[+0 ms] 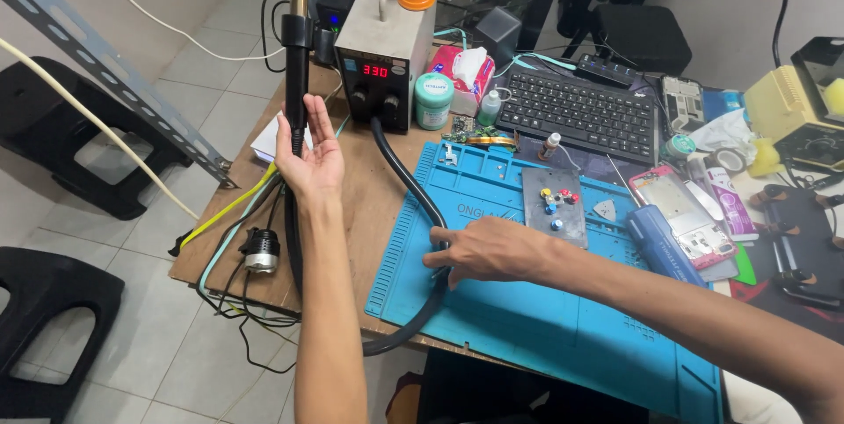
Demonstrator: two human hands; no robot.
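A black hot-air wand point(297, 46) with a metal nozzle stands upright beside the grey rework station point(387, 37), which shows a red digital readout. My left hand point(309, 159) is spread just below the wand, fingers apart, with the palm against the handle's lower end. A thick black hose point(406, 180) runs from the station across the wooden table onto the blue silicone mat point(527, 318). My right hand point(488, 253) reaches across the mat, its fingers curled on the hose near the mat's left side.
On the mat lie a grey metal block point(554, 206) with small coloured parts, a blue electric screwdriver point(655, 239) and an opened phone point(686, 213). A black keyboard point(580, 112), a green-lidded jar point(433, 101) and a tissue pack point(466, 68) sit behind. Cables point(255, 253) hang off the table's left edge.
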